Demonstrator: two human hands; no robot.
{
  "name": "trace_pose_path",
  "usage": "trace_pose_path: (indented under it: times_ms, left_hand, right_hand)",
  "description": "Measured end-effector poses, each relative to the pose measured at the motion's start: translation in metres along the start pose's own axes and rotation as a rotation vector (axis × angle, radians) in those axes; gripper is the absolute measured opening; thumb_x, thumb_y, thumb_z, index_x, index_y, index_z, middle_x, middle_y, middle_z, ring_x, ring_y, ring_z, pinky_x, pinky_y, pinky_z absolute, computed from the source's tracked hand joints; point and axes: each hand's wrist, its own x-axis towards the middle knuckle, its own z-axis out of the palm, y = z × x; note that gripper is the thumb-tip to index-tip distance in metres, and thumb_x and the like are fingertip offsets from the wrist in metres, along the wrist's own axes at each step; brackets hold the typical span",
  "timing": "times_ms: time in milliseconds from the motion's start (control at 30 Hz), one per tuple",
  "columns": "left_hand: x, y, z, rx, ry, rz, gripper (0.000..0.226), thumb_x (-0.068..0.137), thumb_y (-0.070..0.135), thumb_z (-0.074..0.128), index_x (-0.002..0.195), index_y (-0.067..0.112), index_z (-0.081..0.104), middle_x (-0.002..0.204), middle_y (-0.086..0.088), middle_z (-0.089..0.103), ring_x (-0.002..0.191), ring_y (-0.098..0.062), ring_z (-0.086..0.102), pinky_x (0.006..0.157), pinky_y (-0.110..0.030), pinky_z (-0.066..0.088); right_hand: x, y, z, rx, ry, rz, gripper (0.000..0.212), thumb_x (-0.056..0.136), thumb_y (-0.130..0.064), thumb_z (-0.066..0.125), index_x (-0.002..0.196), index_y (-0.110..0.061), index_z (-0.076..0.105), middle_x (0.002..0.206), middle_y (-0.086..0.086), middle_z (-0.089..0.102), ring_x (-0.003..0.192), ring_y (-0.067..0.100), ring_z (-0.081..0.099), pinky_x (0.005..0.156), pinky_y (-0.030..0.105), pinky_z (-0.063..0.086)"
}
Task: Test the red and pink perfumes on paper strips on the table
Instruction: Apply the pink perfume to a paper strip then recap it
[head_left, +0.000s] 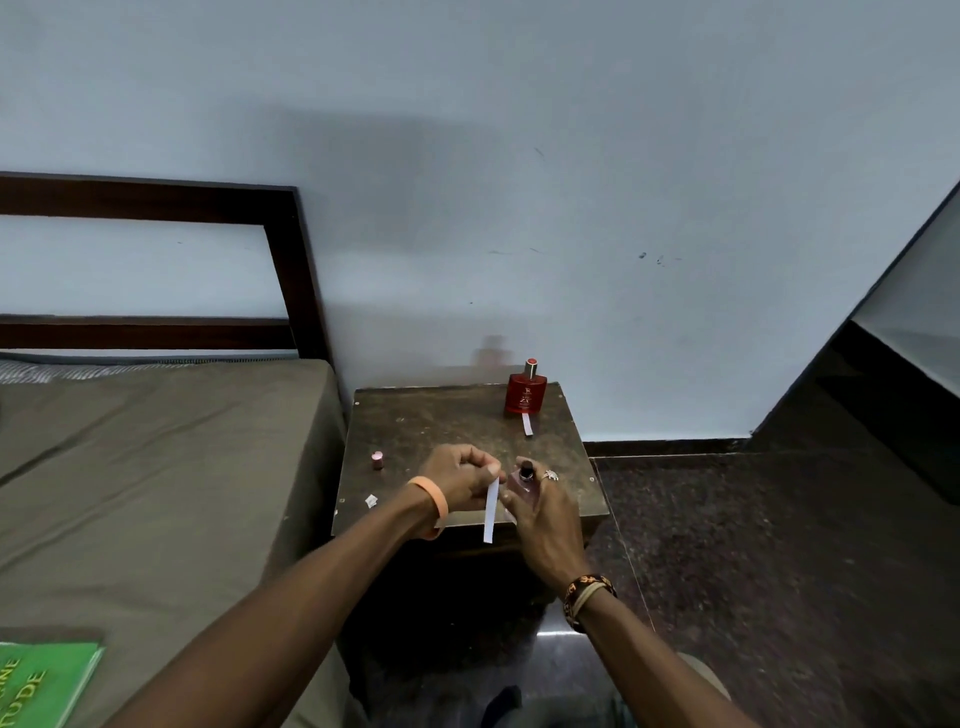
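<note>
Left hand grip pinches top of paper strip, strip hangs over counter front edge; right hand grip wraps pink perfume just beside. Strip light, floppy: hold near end. Bottle looks glass, fragile: hold body

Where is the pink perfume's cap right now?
In the head view, the pink cap stands on the left part of the table, to the left of the left hand and just beyond a small crumpled paper scrap.
</note>
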Motion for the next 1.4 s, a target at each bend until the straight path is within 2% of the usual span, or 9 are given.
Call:
trace_pose_path:
  times_ms: [233,367,533,633,800,1033,1133,1233,1400]
  left_hand:
    - [0.042,-0.036,0.015,-0.089,0.010,-0.068,0.013,0.087,-0.004,0.059,0.076,0.003,0.058,0.075,-0.015,0.063,0.068,-0.024,0.064,0.059,-0.033,0.059]
    - [0.073,-0.050,0.025,-0.096,0.014,-0.092,0.011,0.086,-0.002,0.062,0.077,0.003,0.059,0.075,-0.015,0.065,0.065,-0.022,0.066,0.057,-0.032,0.059]
    - [0.114,-0.055,0.045,-0.130,0.014,-0.098,0.010,0.086,0.002,0.064,0.077,0.006,0.061,0.078,-0.016,0.067,0.070,-0.024,0.067,0.065,-0.035,0.059]
    - [0.135,-0.054,0.056,-0.138,0.003,-0.107,0.011,0.087,0.003,0.063,0.077,0.008,0.061,0.077,-0.013,0.067,0.070,-0.023,0.067,0.071,-0.038,0.059]
    - [0.160,-0.056,0.064,-0.134,0.021,-0.105,0.013,0.087,0.003,0.063,0.075,0.010,0.061,0.078,-0.010,0.067,0.074,-0.021,0.065,0.079,-0.040,0.058]
    - [0.171,-0.067,0.062,-0.130,-0.005,-0.122,0.012,0.087,0.004,0.063,0.077,0.010,0.061,0.079,-0.009,0.067,0.073,-0.016,0.066,0.067,-0.026,0.058]
    - [0.171,-0.072,0.061,-0.135,-0.004,-0.122,0.011,0.088,0.003,0.062,0.078,0.009,0.061,0.078,-0.007,0.067,0.073,-0.015,0.066,0.064,-0.024,0.058]
    - [0.171,-0.078,0.060,-0.118,0.004,-0.131,0.010,0.086,0.006,0.065,0.078,0.011,0.063,0.083,-0.013,0.069,0.083,-0.024,0.068,0.076,-0.036,0.059]
    - [0.158,-0.072,0.039,-0.074,0.034,-0.120,0.010,0.085,0.010,0.067,0.076,0.014,0.064,0.095,-0.025,0.069,0.086,-0.028,0.065,0.084,-0.051,0.056]
  right_hand:
    - [0.026,0.038,0.011,-0.147,-0.017,0.102,0.030,0.081,-0.025,0.078,0.108,-0.016,0.069,0.079,-0.016,0.056,0.073,0.001,0.054,0.061,0.010,0.039]
    - [0.050,0.058,0.016,-0.157,0.005,0.157,0.031,0.080,-0.025,0.078,0.109,-0.016,0.071,0.084,-0.008,0.064,0.076,0.005,0.058,0.060,0.007,0.037]
    - [0.089,0.079,0.016,-0.127,0.074,0.240,0.026,0.082,-0.030,0.077,0.106,-0.018,0.074,0.083,-0.004,0.067,0.076,0.009,0.058,0.057,0.014,0.038]
    - [0.110,0.092,0.016,-0.150,0.099,0.270,0.023,0.085,-0.028,0.074,0.104,-0.015,0.073,0.088,0.001,0.070,0.081,0.016,0.062,0.065,0.027,0.047]
    - [0.132,0.107,0.022,-0.202,0.128,0.288,0.019,0.089,-0.024,0.070,0.102,-0.012,0.072,0.093,0.006,0.072,0.079,0.018,0.061,0.066,0.028,0.044]
    - [0.136,0.128,0.033,-0.200,0.111,0.306,0.016,0.086,-0.025,0.072,0.100,-0.017,0.073,0.086,0.004,0.073,0.080,0.021,0.067,0.069,0.031,0.051]
    - [0.135,0.131,0.037,-0.230,0.119,0.294,0.018,0.086,-0.026,0.071,0.103,-0.018,0.072,0.088,0.005,0.073,0.081,0.023,0.067,0.070,0.033,0.053]
    - [0.135,0.132,0.039,-0.235,0.108,0.305,0.023,0.085,-0.025,0.072,0.107,-0.017,0.069,0.090,0.006,0.073,0.084,0.024,0.066,0.072,0.034,0.053]
    - [0.133,0.124,0.035,-0.215,0.069,0.313,0.071,0.078,-0.017,0.079,0.142,-0.017,0.048,0.110,0.010,0.069,0.097,0.024,0.065,0.085,0.045,0.056]
